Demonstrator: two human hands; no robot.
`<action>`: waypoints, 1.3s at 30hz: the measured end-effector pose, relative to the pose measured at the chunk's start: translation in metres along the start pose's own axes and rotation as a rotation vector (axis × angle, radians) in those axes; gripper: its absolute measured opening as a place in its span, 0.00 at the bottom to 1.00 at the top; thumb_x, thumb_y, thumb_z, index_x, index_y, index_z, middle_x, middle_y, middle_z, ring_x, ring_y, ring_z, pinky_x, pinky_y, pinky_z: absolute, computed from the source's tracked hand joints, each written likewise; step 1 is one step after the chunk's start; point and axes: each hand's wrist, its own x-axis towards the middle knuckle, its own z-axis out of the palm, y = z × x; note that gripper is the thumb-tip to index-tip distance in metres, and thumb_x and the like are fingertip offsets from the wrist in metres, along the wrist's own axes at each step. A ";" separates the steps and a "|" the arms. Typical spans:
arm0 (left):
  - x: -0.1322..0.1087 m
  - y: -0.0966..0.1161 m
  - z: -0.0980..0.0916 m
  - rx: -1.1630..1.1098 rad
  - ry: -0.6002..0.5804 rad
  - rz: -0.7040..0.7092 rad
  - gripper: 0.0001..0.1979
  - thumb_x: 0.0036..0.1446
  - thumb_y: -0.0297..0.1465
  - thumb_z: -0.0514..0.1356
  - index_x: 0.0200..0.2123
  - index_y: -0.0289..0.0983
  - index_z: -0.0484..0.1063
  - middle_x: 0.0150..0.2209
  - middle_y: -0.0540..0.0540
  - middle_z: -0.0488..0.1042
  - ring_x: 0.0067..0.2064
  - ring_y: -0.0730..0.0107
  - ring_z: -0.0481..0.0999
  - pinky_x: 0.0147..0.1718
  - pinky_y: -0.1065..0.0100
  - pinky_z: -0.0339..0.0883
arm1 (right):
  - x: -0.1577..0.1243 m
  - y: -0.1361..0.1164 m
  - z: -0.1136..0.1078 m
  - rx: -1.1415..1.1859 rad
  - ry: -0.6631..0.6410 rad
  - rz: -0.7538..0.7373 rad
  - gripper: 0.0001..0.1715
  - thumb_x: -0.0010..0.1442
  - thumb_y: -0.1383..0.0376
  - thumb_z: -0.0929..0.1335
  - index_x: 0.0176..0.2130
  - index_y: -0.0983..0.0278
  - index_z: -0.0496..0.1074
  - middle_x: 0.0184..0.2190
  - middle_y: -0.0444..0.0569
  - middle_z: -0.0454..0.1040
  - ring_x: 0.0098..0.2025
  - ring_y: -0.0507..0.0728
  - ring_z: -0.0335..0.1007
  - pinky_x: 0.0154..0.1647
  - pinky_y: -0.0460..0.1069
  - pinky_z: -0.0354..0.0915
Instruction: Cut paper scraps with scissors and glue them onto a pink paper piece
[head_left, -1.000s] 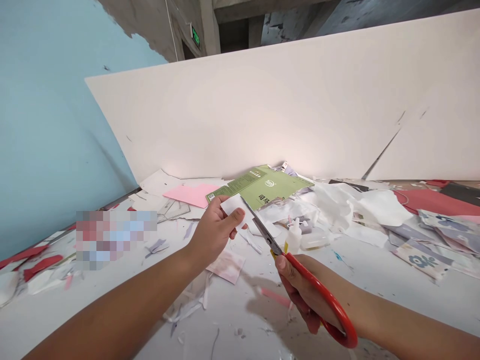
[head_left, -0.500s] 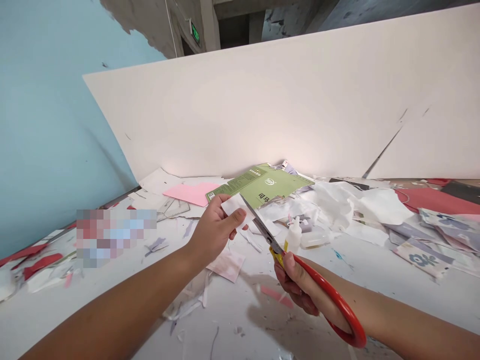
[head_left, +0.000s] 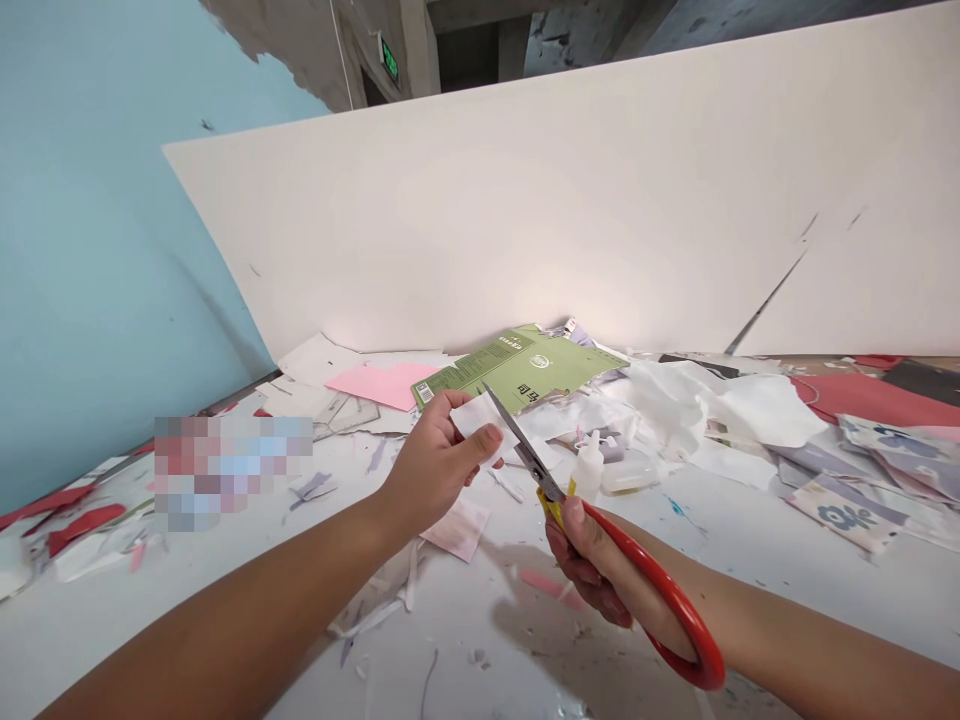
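My left hand [head_left: 439, 465] pinches a small piece of white paper [head_left: 480, 420] between thumb and fingers. My right hand [head_left: 589, 565] is shut on the loop handles of a pair of scissors [head_left: 529, 458], whose handles are red and yellow. The narrow steel blades point up and left, and they reach the right edge of the paper. I cannot tell whether the paper lies between the blades. Part of the handle is hidden by my fingers.
A green printed card [head_left: 521, 375] and a pink sheet [head_left: 382, 385] lie beyond my hands. A small white glue bottle [head_left: 589, 468] stands near the scissors. Crumpled white paper [head_left: 720, 405] and red sheets [head_left: 862, 400] cover the right of the scrap-strewn table [head_left: 465, 640], before a white board [head_left: 487, 220].
My left hand and the white paper have shifted slightly right and tilted. The scissors' red handle has swung slightly up, with the blades still at the paper's edge.
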 end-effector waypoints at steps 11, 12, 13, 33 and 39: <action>-0.001 0.000 0.000 0.021 -0.016 -0.008 0.22 0.48 0.43 0.61 0.42 0.42 0.57 0.23 0.54 0.70 0.26 0.74 0.69 0.19 0.75 0.55 | 0.003 -0.004 0.001 0.039 0.028 0.091 0.29 0.54 0.39 0.53 0.23 0.61 0.48 0.17 0.34 0.43 0.17 0.46 0.37 0.16 0.43 0.44; -0.001 0.000 0.000 0.023 -0.015 -0.007 0.22 0.48 0.43 0.61 0.42 0.42 0.57 0.23 0.54 0.69 0.26 0.74 0.69 0.19 0.75 0.54 | 0.003 -0.003 0.001 0.038 0.034 0.091 0.29 0.53 0.39 0.53 0.22 0.61 0.48 0.17 0.34 0.44 0.17 0.45 0.38 0.16 0.43 0.44; -0.001 0.000 0.000 0.023 -0.014 -0.008 0.22 0.48 0.43 0.61 0.42 0.42 0.57 0.23 0.54 0.69 0.26 0.74 0.69 0.19 0.76 0.54 | 0.004 -0.003 0.001 0.036 0.040 0.095 0.30 0.53 0.39 0.53 0.22 0.61 0.48 0.17 0.34 0.44 0.16 0.45 0.38 0.16 0.43 0.43; 0.000 -0.001 0.001 0.010 -0.002 -0.015 0.23 0.47 0.43 0.62 0.42 0.41 0.57 0.24 0.54 0.70 0.25 0.74 0.69 0.19 0.75 0.55 | 0.004 -0.002 0.001 -0.144 0.087 0.264 0.34 0.50 0.35 0.51 0.22 0.62 0.52 0.12 0.36 0.56 0.13 0.46 0.57 0.23 0.47 0.57; 0.000 0.000 0.000 0.019 -0.008 -0.016 0.24 0.48 0.43 0.61 0.43 0.41 0.56 0.23 0.54 0.69 0.26 0.74 0.69 0.19 0.75 0.55 | 0.005 -0.002 0.003 -0.114 0.126 0.254 0.33 0.50 0.36 0.55 0.21 0.62 0.51 0.11 0.36 0.55 0.12 0.47 0.56 0.21 0.46 0.57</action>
